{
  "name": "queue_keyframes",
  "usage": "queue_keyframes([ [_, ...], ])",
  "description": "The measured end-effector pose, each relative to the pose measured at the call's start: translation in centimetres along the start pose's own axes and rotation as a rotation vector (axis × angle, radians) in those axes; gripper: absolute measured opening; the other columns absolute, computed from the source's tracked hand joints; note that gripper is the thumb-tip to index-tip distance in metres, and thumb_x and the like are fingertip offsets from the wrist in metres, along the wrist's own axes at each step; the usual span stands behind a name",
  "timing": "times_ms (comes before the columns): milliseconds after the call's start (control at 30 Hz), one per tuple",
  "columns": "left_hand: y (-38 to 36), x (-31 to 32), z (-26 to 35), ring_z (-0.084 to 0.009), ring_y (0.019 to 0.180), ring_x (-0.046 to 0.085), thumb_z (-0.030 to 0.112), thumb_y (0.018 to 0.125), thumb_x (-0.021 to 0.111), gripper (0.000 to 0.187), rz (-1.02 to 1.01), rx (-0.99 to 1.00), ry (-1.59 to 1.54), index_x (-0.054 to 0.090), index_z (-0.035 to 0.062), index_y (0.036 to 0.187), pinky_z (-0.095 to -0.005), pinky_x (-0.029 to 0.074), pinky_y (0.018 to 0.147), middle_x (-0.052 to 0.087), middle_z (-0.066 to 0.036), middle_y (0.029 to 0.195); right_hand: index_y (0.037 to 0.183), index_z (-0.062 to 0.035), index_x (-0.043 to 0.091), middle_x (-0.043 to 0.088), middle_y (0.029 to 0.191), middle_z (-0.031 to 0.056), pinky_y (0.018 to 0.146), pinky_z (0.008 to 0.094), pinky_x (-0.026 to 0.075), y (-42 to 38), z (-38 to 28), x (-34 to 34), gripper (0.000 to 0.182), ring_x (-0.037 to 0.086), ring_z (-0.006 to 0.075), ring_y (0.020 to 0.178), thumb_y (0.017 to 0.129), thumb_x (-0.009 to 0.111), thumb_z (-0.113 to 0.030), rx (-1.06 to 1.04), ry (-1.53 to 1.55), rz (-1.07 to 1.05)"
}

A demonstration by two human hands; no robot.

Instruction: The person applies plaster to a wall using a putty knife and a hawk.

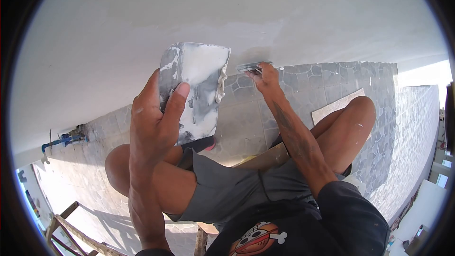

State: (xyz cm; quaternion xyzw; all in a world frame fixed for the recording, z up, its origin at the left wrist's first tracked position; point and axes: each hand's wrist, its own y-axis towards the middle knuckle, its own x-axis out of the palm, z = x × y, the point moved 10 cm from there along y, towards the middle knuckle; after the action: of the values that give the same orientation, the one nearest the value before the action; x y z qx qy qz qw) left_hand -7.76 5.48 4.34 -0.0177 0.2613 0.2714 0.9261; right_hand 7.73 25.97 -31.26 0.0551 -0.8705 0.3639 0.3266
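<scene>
My left hand [163,109] is closed on a wide, flat plate [201,90] smeared with white and grey paste. The thumb lies on its front face, and a thick ridge of paste hangs along its right edge. To the right, my right hand [266,77] grips a putty knife [254,67], whose thin blade is near or against the low part of the pale wall [227,14]. Contact between blade and wall is hard to make out. A darker, damp-looking patch shows on the wall just above the knife.
Below the wall lies a stone-patterned tile floor [241,118]. Blue pipes [64,141] stand at the wall's foot on the left. A wooden frame [71,230] is at the lower left. A loose tile [327,111] lies beside my right knee, and a board [265,159] is between my legs.
</scene>
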Motion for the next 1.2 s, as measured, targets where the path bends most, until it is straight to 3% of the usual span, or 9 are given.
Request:
queue_keyframes([
  [100,0.0,-0.1,0.2,-0.0118,0.067,0.054,0.021,0.098,0.057,0.028,-0.001,-0.006,0.013,0.061,-0.0023,0.112,-0.0290,0.046,0.065,0.064,-0.007,0.076,0.108,0.0142,0.049,0.054,0.110,0.0219,0.092,0.0533,0.056,-2.5,-1.9,2.6,0.025,0.059,0.0358,0.101,0.087,0.049,0.001,-0.030,-0.012,-0.024],
  [300,-0.1,-0.7,0.2,-0.0115,0.066,0.051,0.022,0.098,0.057,0.028,0.035,0.018,0.050,0.061,-0.0017,0.113,-0.0287,0.045,0.063,0.061,-0.005,0.074,0.120,0.0211,0.035,0.042,0.126,0.0305,0.105,0.0609,0.047,-8.3,-6.0,8.7,0.037,0.049,0.0446,0.117,0.089,0.045,0.002,-0.071,-0.039,-0.142],
  [433,-0.3,-1.5,0.4,-0.0115,0.067,0.052,0.022,0.098,0.058,0.029,0.072,0.074,0.063,0.061,-0.0016,0.114,-0.0283,0.045,0.064,0.062,-0.005,0.076,0.119,0.0209,0.036,0.041,0.128,0.0307,0.107,0.0579,0.045,-11.8,-8.2,11.1,0.037,0.048,0.0436,0.120,0.089,0.045,0.000,-0.124,-0.024,-0.240],
  [533,-0.5,-2.2,-0.3,-0.0143,0.090,0.058,0.021,0.098,0.057,0.034,0.051,-0.019,0.074,0.059,-0.0036,0.122,-0.0280,0.046,0.084,0.068,-0.008,0.099,0.116,0.0164,0.040,0.044,0.125,0.0265,0.105,0.0571,0.045,-12.8,-8.6,10.2,0.033,0.051,0.0410,0.116,0.088,0.047,0.000,-0.132,0.034,-0.268],
  [600,-0.6,-2.7,-0.1,-0.0139,0.089,0.057,0.021,0.097,0.057,0.034,0.066,0.012,0.065,0.060,-0.0035,0.121,-0.0278,0.046,0.084,0.068,-0.008,0.098,0.111,0.0122,0.045,0.050,0.116,0.0209,0.101,0.0573,0.047,-12.6,-7.4,8.1,0.028,0.055,0.0379,0.108,0.086,0.049,0.001,-0.127,0.009,-0.203],
  [733,-0.5,-3.0,0.2,-0.0095,0.071,0.052,0.022,0.098,0.058,0.030,0.114,0.054,0.050,0.061,-0.0018,0.116,-0.0265,0.045,0.067,0.063,-0.004,0.079,0.120,0.0072,0.043,0.044,0.132,0.0235,0.107,0.0627,0.038,-6.6,1.6,0.9,0.034,0.047,0.0414,0.123,0.086,0.046,0.001,0.117,-0.015,-0.027],
  [900,-0.6,-3.0,-0.4,-0.0093,0.071,0.052,0.022,0.097,0.058,0.029,0.115,0.011,0.030,0.062,-0.0013,0.115,-0.0264,0.045,0.067,0.063,-0.003,0.078,0.123,0.0059,0.042,0.046,0.133,0.0236,0.108,0.0616,0.038,3.0,12.2,-6.8,0.036,0.048,0.0410,0.124,0.088,0.045,0.000,0.264,0.019,0.002],
  [1033,-0.6,-3.3,-0.6,-0.0090,0.070,0.051,0.022,0.097,0.059,0.029,0.116,-0.004,0.055,0.062,-0.0008,0.114,-0.0267,0.045,0.066,0.063,-0.003,0.077,0.117,0.0060,0.045,0.054,0.124,0.0234,0.102,0.0529,0.048,9.6,15.6,-8.2,0.030,0.058,0.0357,0.116,0.090,0.051,-0.003,-0.083,-0.573,-0.295],
  [1200,-0.5,-3.5,-0.5,-0.0081,0.066,0.048,0.022,0.097,0.059,0.028,0.126,-0.008,0.061,0.062,-0.0010,0.112,-0.0260,0.042,0.062,0.059,-0.002,0.072,0.122,0.0079,0.041,0.048,0.130,0.0246,0.106,0.0549,0.045,5.6,13.4,-3.4,0.033,0.052,0.0372,0.120,0.090,0.048,-0.002,0.255,0.113,0.034],
])
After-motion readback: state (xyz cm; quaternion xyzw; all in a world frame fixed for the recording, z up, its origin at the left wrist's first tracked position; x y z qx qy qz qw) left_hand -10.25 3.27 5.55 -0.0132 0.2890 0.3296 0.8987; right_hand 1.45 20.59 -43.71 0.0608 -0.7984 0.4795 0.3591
